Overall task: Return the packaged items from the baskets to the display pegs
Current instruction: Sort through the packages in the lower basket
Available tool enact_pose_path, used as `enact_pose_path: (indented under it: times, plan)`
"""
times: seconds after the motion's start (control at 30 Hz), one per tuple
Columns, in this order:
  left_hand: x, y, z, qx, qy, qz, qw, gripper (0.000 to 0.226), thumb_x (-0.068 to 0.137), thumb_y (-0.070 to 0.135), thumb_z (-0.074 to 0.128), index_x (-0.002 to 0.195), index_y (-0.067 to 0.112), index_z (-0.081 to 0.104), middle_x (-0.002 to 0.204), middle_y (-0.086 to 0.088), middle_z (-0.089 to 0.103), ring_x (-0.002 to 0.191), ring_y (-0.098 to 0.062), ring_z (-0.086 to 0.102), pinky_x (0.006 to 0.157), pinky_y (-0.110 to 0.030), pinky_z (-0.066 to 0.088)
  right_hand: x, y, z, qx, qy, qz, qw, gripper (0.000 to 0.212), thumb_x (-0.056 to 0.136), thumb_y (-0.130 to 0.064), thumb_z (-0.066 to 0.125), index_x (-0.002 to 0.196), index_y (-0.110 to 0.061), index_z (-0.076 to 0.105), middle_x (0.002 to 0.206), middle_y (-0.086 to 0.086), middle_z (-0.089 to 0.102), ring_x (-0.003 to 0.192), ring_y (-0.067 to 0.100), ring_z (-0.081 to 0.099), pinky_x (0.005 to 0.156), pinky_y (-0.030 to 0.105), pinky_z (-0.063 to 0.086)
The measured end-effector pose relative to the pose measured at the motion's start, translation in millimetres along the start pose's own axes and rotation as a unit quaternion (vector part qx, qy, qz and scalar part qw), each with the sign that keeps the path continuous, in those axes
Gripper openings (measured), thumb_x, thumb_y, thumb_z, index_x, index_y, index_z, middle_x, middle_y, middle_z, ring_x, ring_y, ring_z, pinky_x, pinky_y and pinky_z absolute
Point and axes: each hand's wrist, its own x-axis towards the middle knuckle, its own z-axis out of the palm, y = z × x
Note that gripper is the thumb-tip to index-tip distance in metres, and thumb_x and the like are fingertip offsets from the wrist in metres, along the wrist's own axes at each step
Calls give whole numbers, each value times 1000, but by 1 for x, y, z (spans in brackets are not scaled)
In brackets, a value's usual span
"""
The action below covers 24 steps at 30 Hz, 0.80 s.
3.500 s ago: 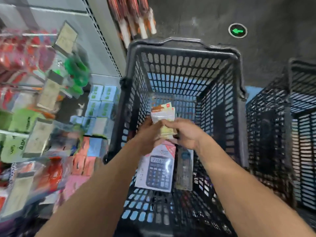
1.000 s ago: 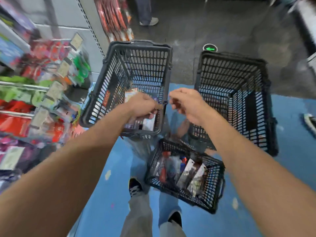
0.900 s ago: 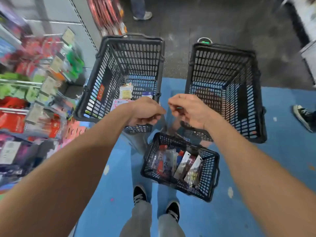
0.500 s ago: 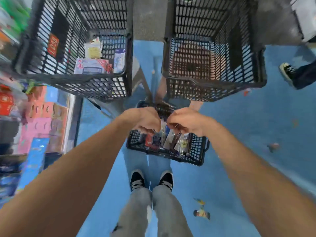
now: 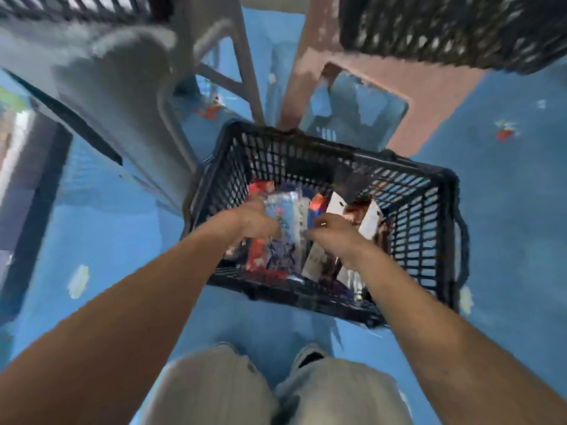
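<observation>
A shiny packet (image 5: pixel 287 210) is standing among other packs (image 5: pixel 366 220) in the black basket (image 5: pixel 429 240) on the blue floor (image 5: pixel 509 210). The left hand (image 5: pixel 254 222) is gripping it; the right hand (image 5: pixel 334 240) is curling alongside, its hold too blurred to tell.

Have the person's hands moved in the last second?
Yes. The left hand and right hand have dropped into the small black basket, among its packets; earlier they hung above it.
</observation>
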Motion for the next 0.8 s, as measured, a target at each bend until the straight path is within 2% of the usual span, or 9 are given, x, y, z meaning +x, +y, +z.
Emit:
enact_pose_path:
  times: [0.07,0.2,0.33,0.37,0.4,0.5,0.63,0.73,0.8]
  plan:
    - [38,-11,7,-3,-14,-2,1000,88,72,28,77,149,16,35,147,-13,49,128,-40,54,104,-53,50,39,20,14,-13,8,-8,1000,24,87,-11,68,90,7,53,76,8,41,63,16,40,49,22,31]
    - [97,-25,11,12,-52,-30,998,52,89,15,74,132,4,46,140,-11,54,129,-47,53,101,-64,49,95,38,28,-50,10,-12,999,21,89,-19,69,104,-6,63,93,6,60,82,19,56,62,26,40]
    - [133,-33,9,-16,-106,-36,994,20,89,3,68,105,8,58,125,-19,65,116,-41,63,102,-63,48,127,38,33,-87,34,-16,996,20,85,-20,71,93,-8,58,89,7,55,72,18,52,57,25,37]
    - [137,-33,11,-21,-96,-31,995,16,91,-1,65,106,4,60,114,-20,67,109,-36,66,105,-46,47,133,36,35,-85,40,-19,995,17,83,-19,72,87,-9,58,85,8,56,68,18,53,56,25,39]
    - [143,-33,14,-31,-87,-29,995,18,93,-4,61,111,-1,60,114,-21,67,104,-31,67,91,-34,48,138,35,38,-80,44,-14,996,16,82,-17,73,81,-10,58,81,8,58,66,19,55,57,26,42]
    - [156,-30,19,-81,-60,-20,995,39,95,-3,60,133,-6,54,132,-23,62,114,-25,64,102,-30,49,145,33,47,-81,50,-12,995,23,72,-19,79,72,-11,57,73,7,59,62,21,57,53,27,43]
    - [161,-25,20,-130,-18,-4,991,30,92,-4,63,122,-2,60,121,-20,66,104,-26,70,88,-34,61,143,33,48,-64,40,-19,997,36,67,-25,90,89,-10,66,88,6,70,74,19,68,55,26,49]
    - [160,-22,19,-177,19,14,984,27,92,1,64,119,2,61,116,-18,69,97,-25,70,91,-37,59,139,30,46,26,24,-44,998,33,74,-8,85,103,-9,68,99,10,73,78,18,71,56,27,56]
    - [159,-18,19,-182,45,27,982,27,92,1,65,119,4,62,109,-15,71,85,-22,71,74,-32,62,135,26,46,86,19,-57,995,33,80,1,78,108,-9,66,100,11,72,77,22,71,56,32,59]
